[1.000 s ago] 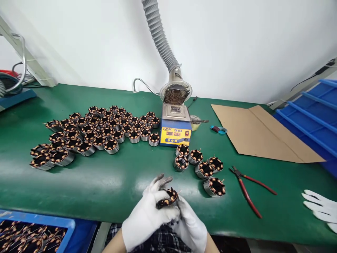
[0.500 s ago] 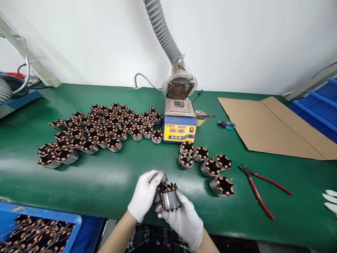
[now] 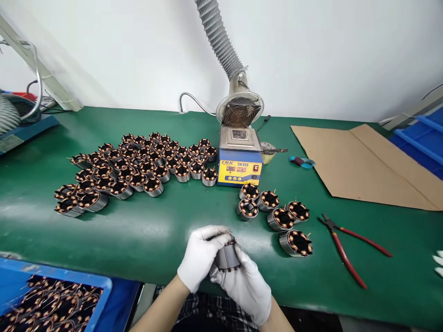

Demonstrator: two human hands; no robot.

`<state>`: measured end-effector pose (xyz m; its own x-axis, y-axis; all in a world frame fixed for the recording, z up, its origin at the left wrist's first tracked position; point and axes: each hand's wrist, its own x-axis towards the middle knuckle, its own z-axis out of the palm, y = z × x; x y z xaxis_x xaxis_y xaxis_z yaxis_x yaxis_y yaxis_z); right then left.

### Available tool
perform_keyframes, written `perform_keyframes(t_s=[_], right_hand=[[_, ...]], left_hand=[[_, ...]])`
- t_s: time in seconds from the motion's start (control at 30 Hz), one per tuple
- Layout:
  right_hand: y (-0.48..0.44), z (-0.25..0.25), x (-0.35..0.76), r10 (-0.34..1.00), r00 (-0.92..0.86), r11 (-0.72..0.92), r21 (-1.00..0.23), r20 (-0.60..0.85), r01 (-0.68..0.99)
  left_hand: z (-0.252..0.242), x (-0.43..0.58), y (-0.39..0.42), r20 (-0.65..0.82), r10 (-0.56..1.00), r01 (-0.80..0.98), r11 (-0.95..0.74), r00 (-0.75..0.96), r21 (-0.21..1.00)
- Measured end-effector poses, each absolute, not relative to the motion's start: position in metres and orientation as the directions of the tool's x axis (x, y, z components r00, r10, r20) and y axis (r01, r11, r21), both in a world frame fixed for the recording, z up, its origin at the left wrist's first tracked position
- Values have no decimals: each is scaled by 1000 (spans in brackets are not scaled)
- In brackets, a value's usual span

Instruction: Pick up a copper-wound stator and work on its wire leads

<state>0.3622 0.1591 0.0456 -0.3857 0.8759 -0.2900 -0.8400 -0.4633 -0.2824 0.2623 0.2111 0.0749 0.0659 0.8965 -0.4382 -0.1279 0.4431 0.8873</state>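
Stator (image 3: 227,256) sits between both gloved hands above the tabletop (image 3: 155,235) near edge. My left hand (image 3: 201,256) fingers wrap over its top; my right hand (image 3: 246,287) fingers cup it below. I grip the steel shell, sparing the copper leads.

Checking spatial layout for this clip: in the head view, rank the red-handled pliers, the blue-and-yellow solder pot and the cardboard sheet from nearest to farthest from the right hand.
1. Solder pot: straight behind the right hand.
2. Red-handled pliers: to its right, on the mat.
3. Cardboard sheet: far right, toward the wall.
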Motion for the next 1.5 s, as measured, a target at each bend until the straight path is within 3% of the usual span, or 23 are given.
perform_keyframes(t_s=[0.13,0.2,0.33,0.47,0.67,0.7,0.77,0.87,0.97,1.13,1.27,1.5], right_hand=[[158,46,365,849,-438,-516,-288,-294,-807],[159,46,366,836,-452,-533,-264,-311,-804],[159,44,364,864,-390,-479,-279,-319,-832],[157,42,362,868,-379,-475,-310,-321,-824],[159,45,368,813,-483,-567,-257,-324,-782],[160,46,369,803,-497,-580,-237,-331,-779],[163,48,370,797,-498,-581,-205,-343,-788],[166,50,370,793,-484,-578,-208,-369,-789],[165,51,371,777,-486,-596,-219,-400,-773],[159,49,372,785,-457,-574,-213,-418,-791],[159,47,372,785,-443,-575,-244,-432,-780],[158,44,371,807,-307,-532,-396,-504,-748]], left_hand=[[73,247,219,-380,910,-311,318,-164,896],[74,242,219,-382,917,-345,324,-115,881],[76,256,206,-425,899,-134,436,105,890],[73,268,200,-301,953,47,302,-23,952],[77,241,213,-355,907,-94,342,-225,935],[78,238,212,-361,910,-99,347,-206,933],[78,234,205,-380,925,-60,379,-3,923],[75,237,193,-386,872,154,355,301,922],[71,239,190,-369,882,277,290,293,916],[73,238,198,-351,862,144,320,366,936],[80,240,199,-288,847,194,223,447,955],[79,241,198,-310,825,247,213,474,945]])
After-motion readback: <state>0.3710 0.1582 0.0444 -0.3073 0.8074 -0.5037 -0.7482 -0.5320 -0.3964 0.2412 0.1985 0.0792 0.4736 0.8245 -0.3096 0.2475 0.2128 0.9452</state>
